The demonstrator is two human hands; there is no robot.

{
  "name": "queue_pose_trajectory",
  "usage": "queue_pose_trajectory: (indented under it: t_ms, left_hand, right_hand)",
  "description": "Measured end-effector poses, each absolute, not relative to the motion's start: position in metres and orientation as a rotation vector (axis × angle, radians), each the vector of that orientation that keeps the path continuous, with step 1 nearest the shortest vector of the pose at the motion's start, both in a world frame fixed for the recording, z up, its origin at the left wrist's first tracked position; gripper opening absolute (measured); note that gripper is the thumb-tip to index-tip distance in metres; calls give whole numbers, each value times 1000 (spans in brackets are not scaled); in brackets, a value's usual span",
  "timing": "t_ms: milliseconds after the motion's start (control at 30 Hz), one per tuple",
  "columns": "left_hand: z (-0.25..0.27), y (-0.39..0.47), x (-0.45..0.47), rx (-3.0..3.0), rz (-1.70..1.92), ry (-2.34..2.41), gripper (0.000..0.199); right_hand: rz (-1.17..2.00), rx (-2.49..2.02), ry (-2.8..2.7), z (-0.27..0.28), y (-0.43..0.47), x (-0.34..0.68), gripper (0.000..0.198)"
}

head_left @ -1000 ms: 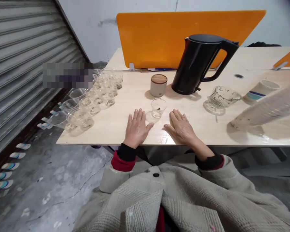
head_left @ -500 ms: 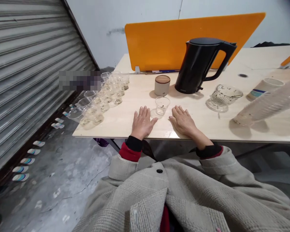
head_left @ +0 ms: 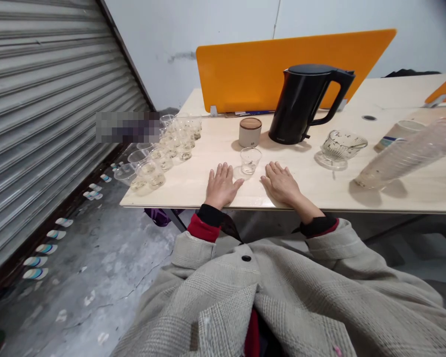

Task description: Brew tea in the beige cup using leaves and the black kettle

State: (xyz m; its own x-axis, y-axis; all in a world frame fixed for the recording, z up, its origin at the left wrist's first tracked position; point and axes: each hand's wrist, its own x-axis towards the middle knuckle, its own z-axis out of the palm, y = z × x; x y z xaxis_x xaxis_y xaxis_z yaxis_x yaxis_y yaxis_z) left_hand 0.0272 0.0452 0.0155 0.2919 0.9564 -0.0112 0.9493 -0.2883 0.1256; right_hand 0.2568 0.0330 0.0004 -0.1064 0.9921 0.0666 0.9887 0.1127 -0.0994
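My left hand (head_left: 222,186) lies flat on the pale wooden table (head_left: 186,191), fingers stretched forward, holding nothing. My right hand (head_left: 280,183) rests palm down in the same way, also without anything in it. Between the two, slightly beyond the fingertips, stands a small clear plastic cup (head_left: 250,161) upright, apart from both hands. Dark specks show in it. Just behind the cup is a beige canister (head_left: 250,135) with a wooden lid. A black electric kettle (head_left: 299,104) stands behind and to the right of the canister.
Several clear cups (head_left: 167,148) with dark bits and liquid crowd the table's left end. To the right are a ribbed glass bowl (head_left: 344,146), a paper cup (head_left: 405,131) and a lying stack of plastic cups (head_left: 405,156). An orange divider (head_left: 241,79) stands at the back.
The view has shifted slightly, so everything sits a little differently in the picture. Both hands stay flat in their places, and no object on the table has been moved.
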Motion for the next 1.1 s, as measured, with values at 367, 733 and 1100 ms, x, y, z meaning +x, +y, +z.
queue_pose_trajectory:
  t_ms: [367, 733, 1100]
  left_hand:
    - [13, 48, 27, 2464, 103, 1806, 79]
    - [11, 48, 27, 2475, 117, 1807, 78]
    - [10, 49, 26, 2482, 120, 1809, 79]
  right_hand:
    - [83, -2050, -2259, 11, 28, 252, 68]
    - [66, -2081, -2275, 14, 26, 250, 67]
    - [55, -2027, -2258, 6, 30, 254, 67]
